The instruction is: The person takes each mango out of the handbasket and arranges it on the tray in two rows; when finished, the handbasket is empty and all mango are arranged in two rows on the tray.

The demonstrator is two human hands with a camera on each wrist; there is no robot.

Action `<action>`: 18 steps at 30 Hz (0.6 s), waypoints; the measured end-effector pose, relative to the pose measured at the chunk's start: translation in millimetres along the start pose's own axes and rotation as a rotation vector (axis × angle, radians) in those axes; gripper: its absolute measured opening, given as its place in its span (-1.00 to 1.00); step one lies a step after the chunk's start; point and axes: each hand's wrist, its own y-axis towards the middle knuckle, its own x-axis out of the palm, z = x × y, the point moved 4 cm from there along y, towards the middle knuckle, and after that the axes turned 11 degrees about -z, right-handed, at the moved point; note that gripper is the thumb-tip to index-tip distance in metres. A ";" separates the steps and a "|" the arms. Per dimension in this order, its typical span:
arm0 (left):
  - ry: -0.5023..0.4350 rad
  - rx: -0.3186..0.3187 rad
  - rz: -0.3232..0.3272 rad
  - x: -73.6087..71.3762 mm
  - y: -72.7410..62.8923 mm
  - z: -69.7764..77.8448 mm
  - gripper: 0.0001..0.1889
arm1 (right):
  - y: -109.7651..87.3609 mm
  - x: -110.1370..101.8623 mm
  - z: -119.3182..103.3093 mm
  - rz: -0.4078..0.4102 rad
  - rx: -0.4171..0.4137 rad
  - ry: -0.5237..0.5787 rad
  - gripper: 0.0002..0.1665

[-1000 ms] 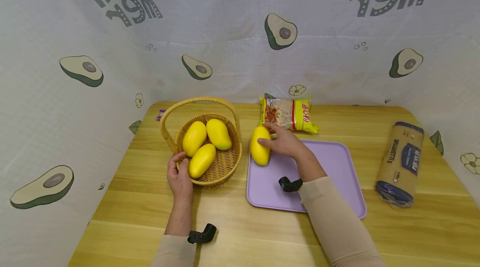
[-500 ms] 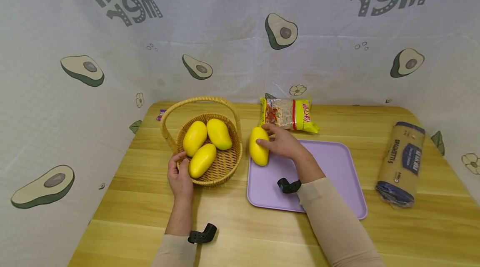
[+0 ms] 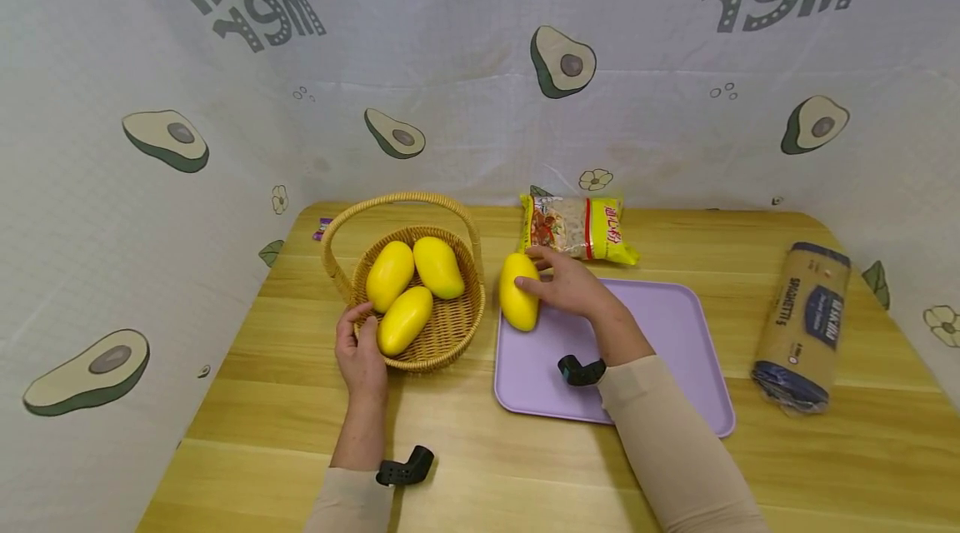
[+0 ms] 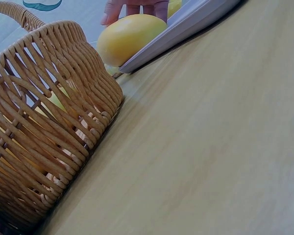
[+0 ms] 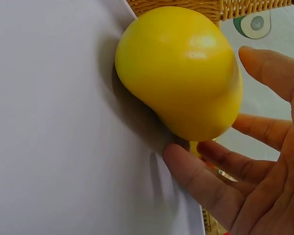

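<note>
In the head view, a round wicker basket [image 3: 448, 325] with a tall handle holds three yellow mangoes [image 3: 405, 321]. My left hand [image 3: 362, 356] grips its front left rim, fingertips beside the nearest mango; the left wrist view shows mostly the basket's woven side [image 4: 63, 107]. Another mango [image 3: 517, 300] lies at the left edge of a lilac tray [image 3: 667, 316]. Around its right side my right hand [image 3: 567, 283] holds it loosely, thumb on the near side and fingers at the far end. Up close, the right wrist view shows this mango [image 5: 181, 68] between thumb and spread fingers.
Behind the tray lies a yellow noodle packet [image 3: 577, 229]. A spaghetti pack [image 3: 801, 329] rests at the table's right. A small purple wrapper [image 3: 321, 229] sits behind the basket's left. Patterned cloth [image 3: 480, 125] hangs around the wooden table [image 3: 465, 466].
The mango at the tray's edge shifts slightly left and then back right together with my right hand. My left hand and the basket stay in place.
</note>
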 end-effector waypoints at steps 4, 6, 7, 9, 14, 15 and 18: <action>0.003 -0.002 -0.004 -0.7 -0.1 0.7 -0.73 | -6.0 -3.2 -4.3 0.020 0.019 -0.012 -0.16; 0.006 -0.003 -0.007 -0.7 -0.3 0.8 -0.72 | -11.1 -5.9 -8.4 0.040 0.015 -0.019 -0.14; 0.007 -0.003 -0.007 -0.7 -0.2 0.6 -0.72 | -13.9 -7.1 -11.5 0.051 0.011 -0.026 -0.13; 0.004 -0.004 -0.011 -0.9 -0.4 0.4 -0.72 | -20.3 -8.9 -18.8 0.072 -0.012 -0.035 -0.14; 0.002 -0.005 -0.015 -1.2 -0.8 0.6 -0.72 | -38.2 -6.4 -40.0 0.076 -0.093 -0.067 -0.20; 0.003 -0.006 -0.015 -1.4 -0.8 0.4 -0.72 | -41.7 -4.1 -44.3 0.065 -0.107 -0.076 -0.20; 0.008 -0.002 -0.010 -1.7 0.2 -0.4 -0.70 | -52.5 5.5 -58.0 0.020 -0.158 -0.112 -0.22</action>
